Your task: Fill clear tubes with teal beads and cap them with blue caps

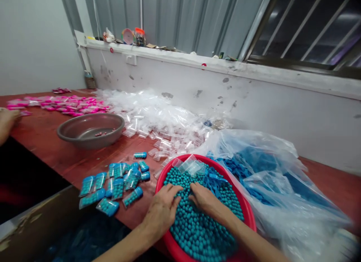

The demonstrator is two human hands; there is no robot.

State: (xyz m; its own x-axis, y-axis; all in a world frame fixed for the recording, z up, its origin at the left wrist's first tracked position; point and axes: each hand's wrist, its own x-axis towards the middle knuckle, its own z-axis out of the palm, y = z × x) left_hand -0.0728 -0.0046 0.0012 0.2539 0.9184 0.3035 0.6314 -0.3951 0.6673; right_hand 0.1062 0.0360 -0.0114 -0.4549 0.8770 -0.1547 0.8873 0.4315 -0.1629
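A red basin [252, 213] in front of me is full of turquoise beads [194, 224]. My left hand [163, 206] reaches over its left rim, fingers curled down at the beads. Facing it, my right hand [205, 199] has its fingertips bent down among the beads. Whatever either hand grips is hidden beneath the fingers. Several empty clear containers [192, 165] lie on the beads at the far side, beside blue plastic caps [214, 182]. Left of the basin, clear containers filled with turquoise beads and closed with blue caps [117, 187] lie in a loose group on the red table.
A grey bowl [84, 142] holds a few pinkish beads. Behind are a heap of clear containers [169, 141] and pink-capped packs [76, 104]. A plastic bag [270, 171] of blue caps lies right. An open box [42, 224] stands below the edge. Another person's hand [7, 122] is at far left.
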